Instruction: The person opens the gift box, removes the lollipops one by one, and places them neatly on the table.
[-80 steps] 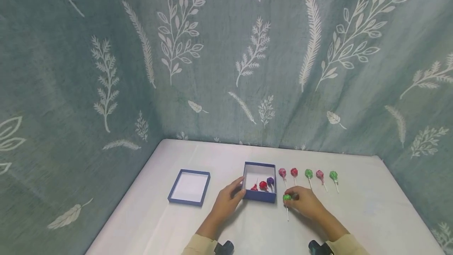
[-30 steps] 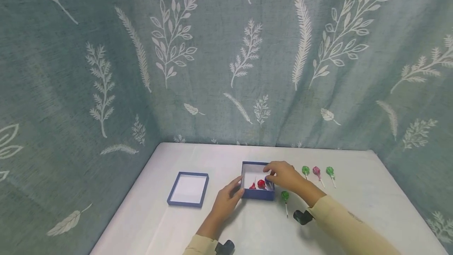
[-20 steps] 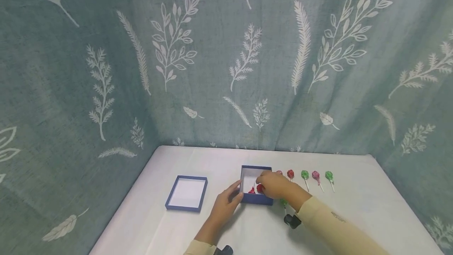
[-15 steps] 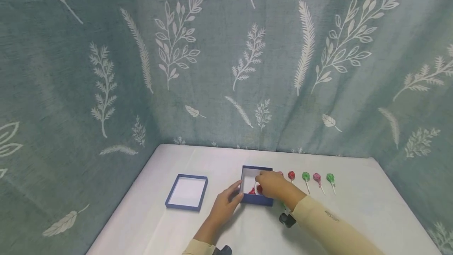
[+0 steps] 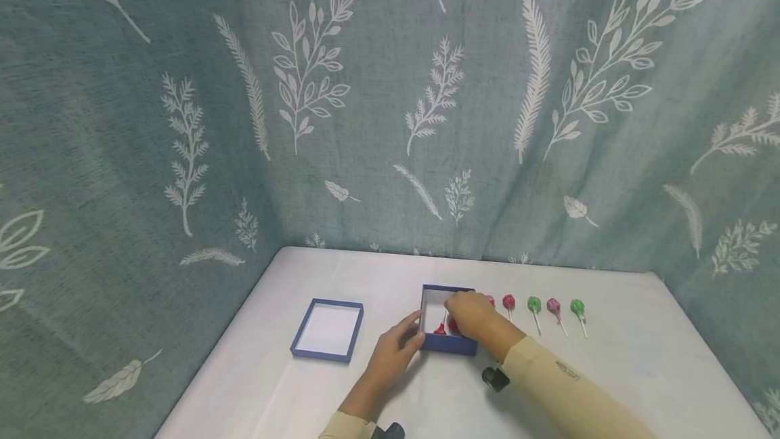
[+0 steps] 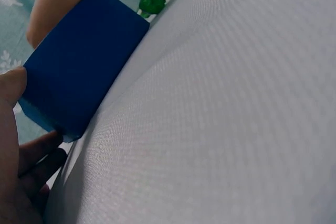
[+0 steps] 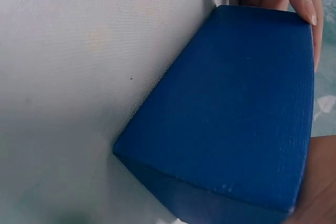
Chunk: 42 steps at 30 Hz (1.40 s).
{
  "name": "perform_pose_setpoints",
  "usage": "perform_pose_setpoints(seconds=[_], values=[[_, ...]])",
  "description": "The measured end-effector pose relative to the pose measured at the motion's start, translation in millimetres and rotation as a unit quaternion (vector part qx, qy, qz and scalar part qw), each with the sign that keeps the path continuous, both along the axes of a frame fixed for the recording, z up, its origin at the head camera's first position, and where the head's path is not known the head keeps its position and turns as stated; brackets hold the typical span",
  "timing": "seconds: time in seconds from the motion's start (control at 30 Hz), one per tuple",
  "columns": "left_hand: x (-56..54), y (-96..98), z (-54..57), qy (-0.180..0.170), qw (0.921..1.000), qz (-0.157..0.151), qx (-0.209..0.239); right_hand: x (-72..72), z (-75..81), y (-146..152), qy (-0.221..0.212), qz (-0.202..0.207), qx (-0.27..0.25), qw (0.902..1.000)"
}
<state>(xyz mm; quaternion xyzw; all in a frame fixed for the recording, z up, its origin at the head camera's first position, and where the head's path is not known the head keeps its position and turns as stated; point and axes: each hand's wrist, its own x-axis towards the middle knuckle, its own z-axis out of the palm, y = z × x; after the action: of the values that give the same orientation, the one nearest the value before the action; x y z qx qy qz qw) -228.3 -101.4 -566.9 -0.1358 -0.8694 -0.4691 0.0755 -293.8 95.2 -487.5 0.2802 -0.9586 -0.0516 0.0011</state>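
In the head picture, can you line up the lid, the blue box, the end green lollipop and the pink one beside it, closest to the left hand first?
1. Blue box: touching the left hand, on its right.
2. Lid: left of that hand.
3. Pink lollipop: right of the box.
4. End green lollipop: farthest right.

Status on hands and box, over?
Left hand touching left side of box. Right hand over box, grip hidden. That hand partly covers one red lollipop.
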Motion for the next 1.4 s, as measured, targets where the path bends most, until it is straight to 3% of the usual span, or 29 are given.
perform_pose_setpoints(seconds=[0.33,0.53,0.67,0.87,1.13,1.4], values=[[-1.7,-2.8,0.1,0.0,1.0,0.004,0.008,1.1,12.2,7,0.027,0.001,-0.038,0.9989],[-3.5,-3.5,0.1,0.0,0.9999,0.004,0.011,6.2,19.6,17,0.062,0.01,-0.145,0.9875],[-3.9,-3.0,-1.1,-0.001,0.9999,0.005,0.011,9.9,21.3,28,0.082,0.012,-0.187,0.9788],[-3.7,-2.7,-4.7,0.0,1.0,0.008,0.004,16.1,20.5,46,0.075,-0.021,-0.219,0.9727],[-1.8,-3.6,-6.6,0.008,0.9999,0.01,0.006,25.6,11.3,73,0.031,-0.047,-0.226,0.9725],[-3.2,0.9,-3.9,0.011,0.9999,0.005,0.007,39.6,2.9,101,0.049,-0.059,-0.25,0.9652]])
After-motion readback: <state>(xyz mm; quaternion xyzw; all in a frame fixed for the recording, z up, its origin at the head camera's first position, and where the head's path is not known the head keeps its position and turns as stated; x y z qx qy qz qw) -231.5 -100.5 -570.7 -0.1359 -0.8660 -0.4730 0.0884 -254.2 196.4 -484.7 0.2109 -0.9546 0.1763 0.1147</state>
